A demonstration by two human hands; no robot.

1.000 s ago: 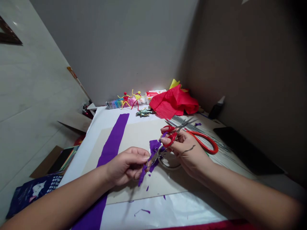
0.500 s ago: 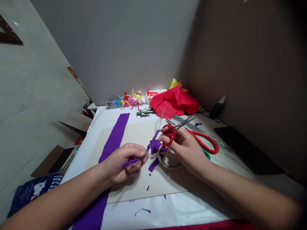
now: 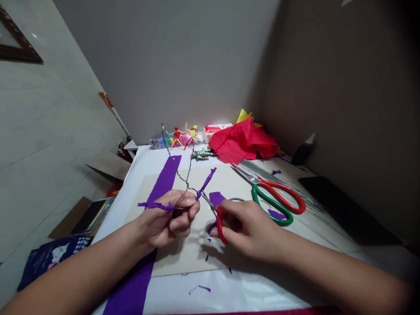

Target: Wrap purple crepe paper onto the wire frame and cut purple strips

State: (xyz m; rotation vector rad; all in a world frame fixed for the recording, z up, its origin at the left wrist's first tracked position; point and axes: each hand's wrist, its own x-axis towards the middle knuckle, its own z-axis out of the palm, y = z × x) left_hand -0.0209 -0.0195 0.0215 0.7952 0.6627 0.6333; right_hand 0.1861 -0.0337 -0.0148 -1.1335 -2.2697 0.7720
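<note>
Two hands work over a big sheet of card (image 3: 234, 183). On the left, a long purple paper strip (image 3: 166, 179) lies flat on the card. Next comes the left hand (image 3: 160, 216), its fingers (image 3: 187, 201) shut tight on a thin wire (image 3: 187, 179) that bends up toward the far side. Bits of purple paper (image 3: 206, 183) stick out from the wire on both sides of the hand. The wire looks light and bendy, and the paper looks soft and easy to rip, so the best place to hold is the bare wire, not the paper. The right hand (image 3: 251, 229) is just beside it, with its fingers curled shut around small scissors (image 3: 220, 225) with red handles. Further right, big scissors (image 3: 275, 202) with red and green handles lie flat.
</note>
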